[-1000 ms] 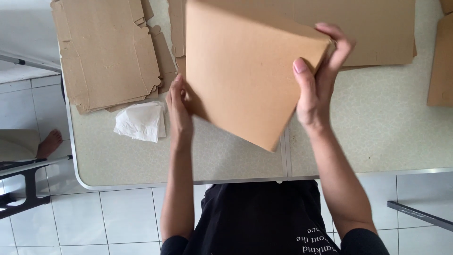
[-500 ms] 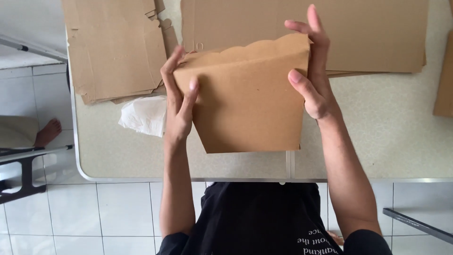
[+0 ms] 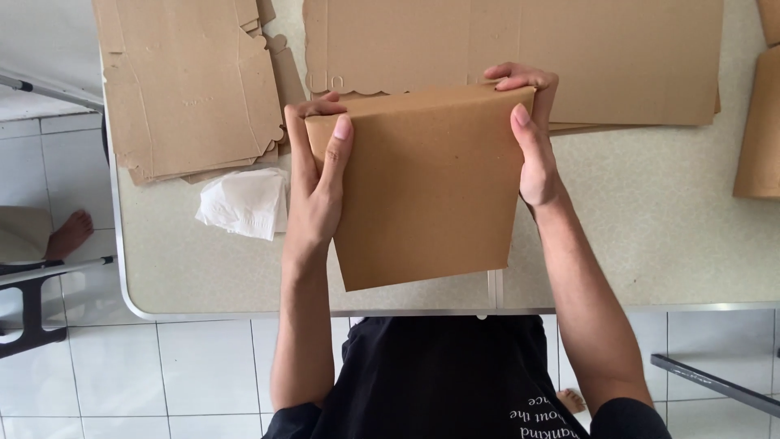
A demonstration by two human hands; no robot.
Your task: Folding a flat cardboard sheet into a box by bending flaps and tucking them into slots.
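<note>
I hold a brown cardboard box [image 3: 426,191] upright in front of my chest, over the near edge of the table [image 3: 650,228]. My left hand [image 3: 318,175] grips its left edge, thumb on the front face and fingers curled over the top corner. My right hand [image 3: 532,134] clasps the right edge, fingers wrapped over the top right corner. The box's flat front panel faces me; its far side is hidden.
A stack of flat cardboard cut-outs [image 3: 191,85] lies at the table's far left, a larger flat sheet pile [image 3: 569,49] behind the box, another cardboard piece [image 3: 760,138] at the right edge. A crumpled white tissue [image 3: 244,203] sits left of my hand. Someone's bare foot [image 3: 69,236] rests on the tiled floor.
The box has turned from a tilted diamond pose to square and upright, its scalloped flap is folded out of sight, and both hands have shifted to grip its top corners.
</note>
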